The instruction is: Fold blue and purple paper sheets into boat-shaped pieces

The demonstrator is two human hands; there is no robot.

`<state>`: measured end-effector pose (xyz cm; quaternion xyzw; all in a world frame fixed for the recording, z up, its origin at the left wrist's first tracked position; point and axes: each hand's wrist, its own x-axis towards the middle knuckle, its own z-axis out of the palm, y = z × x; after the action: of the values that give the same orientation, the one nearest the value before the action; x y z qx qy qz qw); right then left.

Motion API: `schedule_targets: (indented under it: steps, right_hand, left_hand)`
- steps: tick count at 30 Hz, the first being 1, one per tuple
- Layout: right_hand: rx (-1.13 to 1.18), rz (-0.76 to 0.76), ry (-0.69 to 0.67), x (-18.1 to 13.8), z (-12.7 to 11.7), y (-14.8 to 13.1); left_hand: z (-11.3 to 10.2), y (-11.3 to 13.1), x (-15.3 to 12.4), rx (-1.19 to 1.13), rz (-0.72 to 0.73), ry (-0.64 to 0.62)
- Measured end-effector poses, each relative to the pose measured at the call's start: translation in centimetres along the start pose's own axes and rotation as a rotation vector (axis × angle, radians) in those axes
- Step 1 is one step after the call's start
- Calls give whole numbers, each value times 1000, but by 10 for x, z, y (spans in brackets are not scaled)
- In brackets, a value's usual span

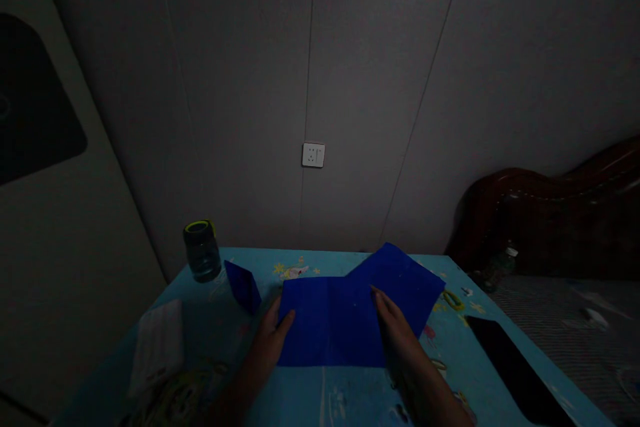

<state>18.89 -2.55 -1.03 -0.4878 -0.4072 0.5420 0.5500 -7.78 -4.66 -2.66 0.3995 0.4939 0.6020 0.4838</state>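
A blue sheet of paper (330,323) with a crease down its middle is spread between my hands, just over the table. My left hand (276,323) grips its left edge, thumb on top and fingers behind. At the right edge, my right hand (393,317) pinches the same sheet. Another blue sheet (405,280) lies turned at an angle behind the right half, partly covered by it. To the left of my left hand stands a small folded blue paper piece (243,288).
A dark jar with a yellow-green rim (201,253) stands at the back left. A white pack (159,337) lies at left, a flat black object (517,367) at right. Behind the patterned blue table (350,400) rises a wall with a socket (313,155). A bottle (503,265) is on the bed.
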Motion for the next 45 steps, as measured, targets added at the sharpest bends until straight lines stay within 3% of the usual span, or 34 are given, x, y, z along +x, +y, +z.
schedule_targets:
  steps: [8, 19, 24, 30, 34, 40, 45]
  right_hand:
    - [160, -25, -224, -5, 11, 2]
    - [127, -29, -178, -3, 11, 8]
    - [-44, -102, 48, 4, 4, 20]
    - [-269, -286, -226, -2, 7, 15]
    - [-502, -423, -265, -5, 12, 11]
    - [-770, -510, -318, -6, 14, 22]
    - [-1033, -571, -307, -5, 14, 34]
  left_hand:
    - [4, 16, -12, -77, -69, -114]
    - [-1, 16, -6, 171, 119, -246]
    - [-4, 10, -3, 238, 163, -267]
    - [-3, -2, -6, 529, 401, -241]
    - [-2, -16, -9, 853, 559, -217]
    - [-1, -20, -8, 1240, 728, -374]
    - [-2, -9, -14, 1343, 757, -491]
